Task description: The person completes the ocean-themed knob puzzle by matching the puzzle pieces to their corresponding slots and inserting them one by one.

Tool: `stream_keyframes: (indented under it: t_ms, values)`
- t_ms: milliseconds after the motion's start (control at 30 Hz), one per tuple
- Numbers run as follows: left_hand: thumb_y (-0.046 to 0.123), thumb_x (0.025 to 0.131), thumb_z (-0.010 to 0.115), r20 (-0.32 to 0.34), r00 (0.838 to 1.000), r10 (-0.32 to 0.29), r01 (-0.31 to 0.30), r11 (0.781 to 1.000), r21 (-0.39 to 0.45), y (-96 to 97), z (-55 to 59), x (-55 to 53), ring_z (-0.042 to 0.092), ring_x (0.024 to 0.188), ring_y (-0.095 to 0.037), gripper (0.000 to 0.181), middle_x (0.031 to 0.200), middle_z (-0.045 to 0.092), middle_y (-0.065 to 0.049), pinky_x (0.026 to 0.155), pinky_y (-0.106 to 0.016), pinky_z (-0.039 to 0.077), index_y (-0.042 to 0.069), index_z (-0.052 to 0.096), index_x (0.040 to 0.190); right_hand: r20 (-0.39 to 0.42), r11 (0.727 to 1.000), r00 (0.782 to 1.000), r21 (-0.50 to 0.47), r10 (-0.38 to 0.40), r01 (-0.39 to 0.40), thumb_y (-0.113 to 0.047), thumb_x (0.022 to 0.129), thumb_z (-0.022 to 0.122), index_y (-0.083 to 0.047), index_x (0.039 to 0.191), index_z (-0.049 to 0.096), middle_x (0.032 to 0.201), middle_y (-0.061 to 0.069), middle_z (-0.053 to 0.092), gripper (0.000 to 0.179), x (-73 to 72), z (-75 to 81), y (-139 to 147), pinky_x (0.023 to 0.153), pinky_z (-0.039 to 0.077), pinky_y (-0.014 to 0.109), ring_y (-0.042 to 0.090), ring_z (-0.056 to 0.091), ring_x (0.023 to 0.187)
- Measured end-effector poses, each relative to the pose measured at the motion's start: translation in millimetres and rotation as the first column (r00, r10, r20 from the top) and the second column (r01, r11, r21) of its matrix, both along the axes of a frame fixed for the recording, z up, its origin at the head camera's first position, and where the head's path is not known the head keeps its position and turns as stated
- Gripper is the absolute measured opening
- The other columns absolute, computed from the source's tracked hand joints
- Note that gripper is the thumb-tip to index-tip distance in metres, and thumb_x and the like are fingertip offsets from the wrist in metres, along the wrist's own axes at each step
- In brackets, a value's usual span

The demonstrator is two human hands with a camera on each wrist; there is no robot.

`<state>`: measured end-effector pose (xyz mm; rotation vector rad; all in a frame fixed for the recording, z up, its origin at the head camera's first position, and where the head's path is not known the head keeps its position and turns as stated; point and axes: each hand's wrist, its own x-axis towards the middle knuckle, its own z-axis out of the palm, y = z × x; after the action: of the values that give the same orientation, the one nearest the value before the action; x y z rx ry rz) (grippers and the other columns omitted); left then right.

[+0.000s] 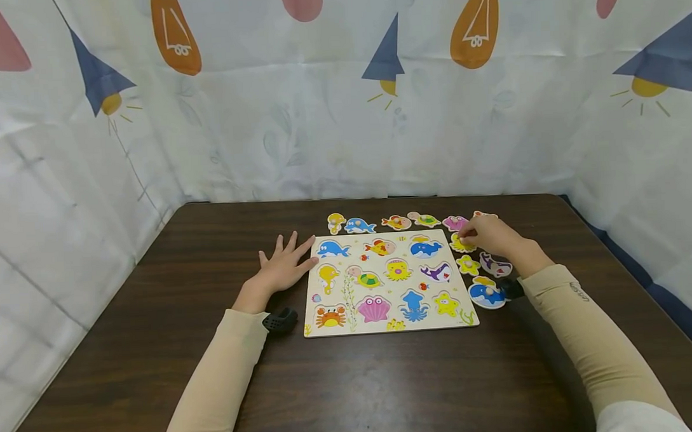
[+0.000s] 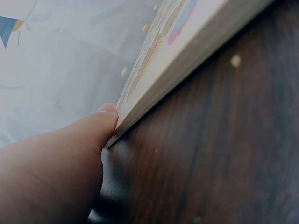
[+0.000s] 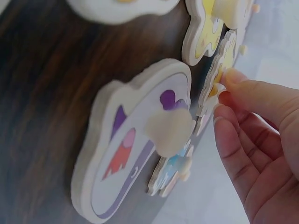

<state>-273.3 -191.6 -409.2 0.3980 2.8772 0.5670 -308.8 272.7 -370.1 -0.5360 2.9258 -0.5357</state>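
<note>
A pale wooden puzzle board with printed sea animals lies flat on the table. At its upper left edge my left hand rests with the fingers spread. The left thumb touches the board's side in the left wrist view. Beyond the board's right edge, my right hand pinches a yellow octopus puzzle piece between thumb and finger. The piece's knob is mostly hidden by the fingertips. Close to that hand lie a yellow starfish piece and a purple-and-white piece with a wooden knob.
Along the board's far side lie a seahorse piece, a blue dolphin piece, a fish piece and a turtle piece. A blue whale piece sits near the right wrist. Curtains hang behind the dark table.
</note>
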Motion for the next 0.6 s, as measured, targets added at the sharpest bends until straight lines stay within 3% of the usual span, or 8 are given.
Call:
stream_keyframes:
  t_ms: [600]
  values:
    - [0.054, 0.108, 0.042, -0.014, 1.0, 0.002, -0.002, 1.0, 0.0, -0.4, -2.1, 0.3, -0.009, 0.151, -0.051, 0.071, 0.169, 0.001, -0.023, 0.107, -0.081, -0.009, 0.022, 0.019, 0.166, -0.062, 1.0, 0.998, -0.011, 0.027, -0.028, -0.004, 0.097, 0.07, 0.007, 0.113, 0.075, 0.097, 0.014, 0.066, 0.019, 11.2, 19.6, -16, 0.077, 0.058, 0.042, 0.025, 0.058, 0.08]
